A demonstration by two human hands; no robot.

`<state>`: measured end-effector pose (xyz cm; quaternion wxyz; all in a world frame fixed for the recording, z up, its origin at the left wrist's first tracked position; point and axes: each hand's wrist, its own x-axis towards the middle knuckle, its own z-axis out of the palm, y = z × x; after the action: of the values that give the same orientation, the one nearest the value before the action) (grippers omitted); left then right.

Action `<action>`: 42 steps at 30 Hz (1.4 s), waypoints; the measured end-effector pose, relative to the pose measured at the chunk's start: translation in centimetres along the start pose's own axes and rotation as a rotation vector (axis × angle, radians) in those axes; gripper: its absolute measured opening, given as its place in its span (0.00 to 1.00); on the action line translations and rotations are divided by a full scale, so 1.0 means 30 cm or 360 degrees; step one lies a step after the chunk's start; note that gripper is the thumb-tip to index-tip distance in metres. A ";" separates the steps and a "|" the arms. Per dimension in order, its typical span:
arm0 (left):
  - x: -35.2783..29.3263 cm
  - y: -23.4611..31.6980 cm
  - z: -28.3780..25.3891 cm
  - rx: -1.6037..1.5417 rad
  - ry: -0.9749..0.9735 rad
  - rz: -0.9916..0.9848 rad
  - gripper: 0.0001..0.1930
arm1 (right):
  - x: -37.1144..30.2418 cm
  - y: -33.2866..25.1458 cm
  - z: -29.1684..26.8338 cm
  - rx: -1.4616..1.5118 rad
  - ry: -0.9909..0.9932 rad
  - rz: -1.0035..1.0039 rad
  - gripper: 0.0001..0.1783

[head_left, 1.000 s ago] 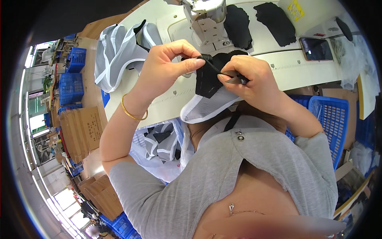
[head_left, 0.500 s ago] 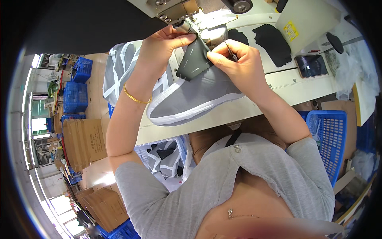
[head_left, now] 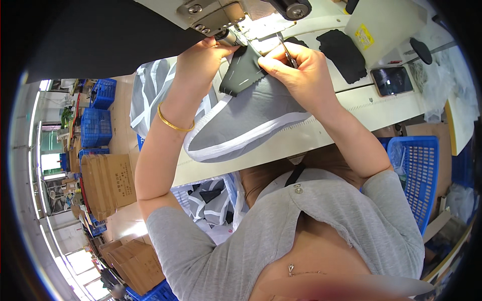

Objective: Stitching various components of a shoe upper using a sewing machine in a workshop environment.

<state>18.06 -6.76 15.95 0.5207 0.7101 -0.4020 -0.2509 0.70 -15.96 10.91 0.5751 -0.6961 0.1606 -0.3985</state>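
Observation:
Under the head of a sewing machine (head_left: 221, 20) lies a grey shoe upper (head_left: 256, 118) with a white band along its lower edge. A black fabric piece (head_left: 240, 75) with white dashed marks and a notched edge rests on it. At the piece's upper left corner, by the machine's roller, the fingers of my left hand (head_left: 203, 65) are closed on the edge; their tips are partly hidden. On the right, my right hand (head_left: 304, 75) pinches the piece's edge between thumb and finger. A slim dark pair of thread snips (head_left: 289, 56) is also held in that hand, points up.
More black pieces (head_left: 342, 55) and a phone (head_left: 391, 81) lie right of the machine. Grey and white uppers (head_left: 150, 93) are heaped at the left. A basket of pieces (head_left: 208, 200) stands below the table edge, a blue basket (head_left: 416, 170) at the right.
The black piece has turned a little and now lies flatter, showing more dashed marks. My right hand has shifted slightly up and left along its edge; my left fingers remain near the roller.

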 end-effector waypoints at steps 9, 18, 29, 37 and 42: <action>0.000 0.000 -0.004 0.0024 0.0006 0.0042 0.11 | -0.008 -0.004 0.013 -0.0072 0.0008 -0.0013 0.13; -0.035 -0.033 -0.067 0.0517 -0.0078 0.0088 0.12 | -0.025 -0.012 0.030 -0.0243 0.0025 0.0002 0.09; -0.084 -0.060 -0.062 0.0163 -0.0255 -0.0008 0.12 | -0.025 -0.011 0.041 -0.0161 0.0073 -0.0072 0.13; -0.116 -0.036 -0.032 0.0139 -0.0243 -0.0026 0.11 | -0.053 0.016 -0.007 0.0083 -0.0016 0.0048 0.12; -0.111 -0.054 -0.038 0.0311 -0.0217 0.0104 0.12 | -0.057 0.008 -0.014 0.0078 -0.0035 0.0073 0.11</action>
<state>17.62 -3.15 14.61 0.4283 0.7253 -0.4820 -0.2412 -0.61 -15.15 10.05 0.6027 -0.6824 0.1605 -0.3813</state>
